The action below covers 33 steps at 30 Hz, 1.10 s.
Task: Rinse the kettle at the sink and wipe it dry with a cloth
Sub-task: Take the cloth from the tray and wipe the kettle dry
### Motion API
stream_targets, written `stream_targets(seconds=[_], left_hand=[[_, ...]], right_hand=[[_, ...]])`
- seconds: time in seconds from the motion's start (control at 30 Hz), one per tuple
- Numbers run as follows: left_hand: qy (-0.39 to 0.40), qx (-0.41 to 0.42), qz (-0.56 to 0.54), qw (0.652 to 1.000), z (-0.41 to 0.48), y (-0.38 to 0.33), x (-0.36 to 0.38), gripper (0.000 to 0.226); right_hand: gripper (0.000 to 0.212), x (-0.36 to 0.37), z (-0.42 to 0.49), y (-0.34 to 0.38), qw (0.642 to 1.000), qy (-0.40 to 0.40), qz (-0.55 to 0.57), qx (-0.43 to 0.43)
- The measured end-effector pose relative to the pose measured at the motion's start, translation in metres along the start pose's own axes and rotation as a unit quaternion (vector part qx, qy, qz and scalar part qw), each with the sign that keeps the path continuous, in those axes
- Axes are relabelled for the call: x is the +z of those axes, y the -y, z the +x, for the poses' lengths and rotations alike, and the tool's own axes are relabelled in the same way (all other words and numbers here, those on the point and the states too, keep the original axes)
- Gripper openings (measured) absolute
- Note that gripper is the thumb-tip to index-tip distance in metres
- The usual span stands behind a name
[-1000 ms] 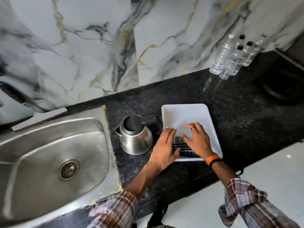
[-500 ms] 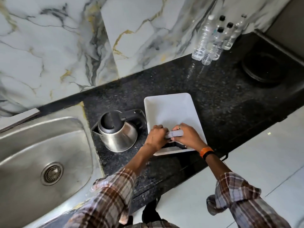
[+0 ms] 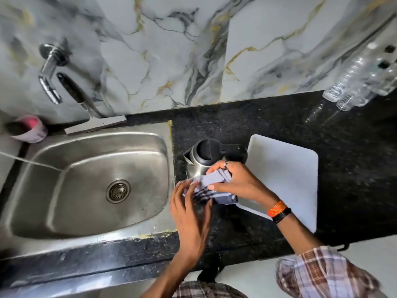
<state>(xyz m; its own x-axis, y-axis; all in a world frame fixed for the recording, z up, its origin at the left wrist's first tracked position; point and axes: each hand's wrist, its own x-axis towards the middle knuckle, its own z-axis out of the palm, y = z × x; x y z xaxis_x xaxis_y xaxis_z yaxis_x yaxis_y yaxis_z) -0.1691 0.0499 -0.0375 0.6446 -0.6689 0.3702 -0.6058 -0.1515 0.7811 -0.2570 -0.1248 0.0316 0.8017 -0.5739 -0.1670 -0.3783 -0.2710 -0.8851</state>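
Note:
A steel kettle (image 3: pixel 200 159) with a black lid and black handle stands upright on the dark granite counter, just right of the steel sink (image 3: pixel 86 186). A folded grey cloth (image 3: pixel 211 183) with dark stripes is lifted in front of the kettle. My right hand (image 3: pixel 238 182) grips the cloth from above and the right. The fingers of my left hand (image 3: pixel 189 208) hold its lower left end. Both hands hide the kettle's lower front.
A white tray (image 3: pixel 285 175) lies right of the kettle. A chrome tap (image 3: pixel 50 69) is on the marble wall above the sink, with a squeegee (image 3: pixel 90 117) and a pink cup (image 3: pixel 28 127) behind the basin. Several clear bottles (image 3: pixel 363 82) stand at the far right.
Both hands have lifted the cloth off the white tray and carried it left, in front of the kettle. The camera has swung left, so the whole sink and tap now show.

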Motion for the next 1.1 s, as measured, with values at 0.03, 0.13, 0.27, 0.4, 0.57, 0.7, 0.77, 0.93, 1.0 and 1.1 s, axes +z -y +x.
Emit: stream_targets(seconds=[0.03, 0.13, 0.27, 0.4, 0.57, 0.7, 0.77, 0.93, 1.0, 1.1], left_hand=[[-0.020, -0.010, 0.005, 1.000, -0.005, -0.002, -0.001, 0.066], [0.005, -0.091, -0.060, 0.994, -0.005, -0.007, 0.014, 0.074], [0.062, -0.186, -0.138, 0.971, 0.020, -0.013, 0.060, 0.078], [0.010, -0.177, -0.106, 0.978, 0.032, -0.003, 0.089, 0.076], [-0.003, -0.159, -0.191, 0.969, 0.023, -0.006, 0.094, 0.078], [0.029, -0.104, -0.273, 0.956, 0.015, -0.017, 0.090, 0.074], [0.070, -0.072, -0.259, 0.961, 0.013, -0.008, 0.085, 0.075], [0.050, 0.037, -0.072, 0.996, 0.034, 0.021, 0.081, 0.076], [-0.010, 0.029, -0.029, 0.999, 0.038, 0.023, 0.087, 0.081], [-0.054, -0.106, -0.047, 0.992, 0.038, 0.022, 0.093, 0.070]], right_hand=[[0.029, 0.008, 0.002, 0.003, 1.000, -0.023, 0.001, -0.009], [0.027, 0.026, 0.003, 0.002, 0.996, -0.092, 0.013, 0.001], [0.012, 0.029, -0.001, -0.004, 0.977, -0.214, -0.010, -0.002], [0.012, -0.010, 0.032, 0.000, 0.904, -0.358, -0.229, -0.046], [0.036, -0.016, 0.068, -0.007, 0.947, -0.222, -0.227, 0.043], [0.047, -0.015, 0.072, -0.015, 0.932, -0.240, -0.269, 0.034], [0.048, -0.017, 0.073, -0.017, 0.931, -0.239, -0.276, 0.015], [0.044, -0.019, 0.074, -0.025, 0.933, -0.247, -0.262, -0.012], [0.053, -0.017, 0.074, -0.027, 0.927, -0.255, -0.273, -0.020], [0.052, -0.012, 0.074, -0.030, 0.913, -0.272, -0.300, -0.036]])
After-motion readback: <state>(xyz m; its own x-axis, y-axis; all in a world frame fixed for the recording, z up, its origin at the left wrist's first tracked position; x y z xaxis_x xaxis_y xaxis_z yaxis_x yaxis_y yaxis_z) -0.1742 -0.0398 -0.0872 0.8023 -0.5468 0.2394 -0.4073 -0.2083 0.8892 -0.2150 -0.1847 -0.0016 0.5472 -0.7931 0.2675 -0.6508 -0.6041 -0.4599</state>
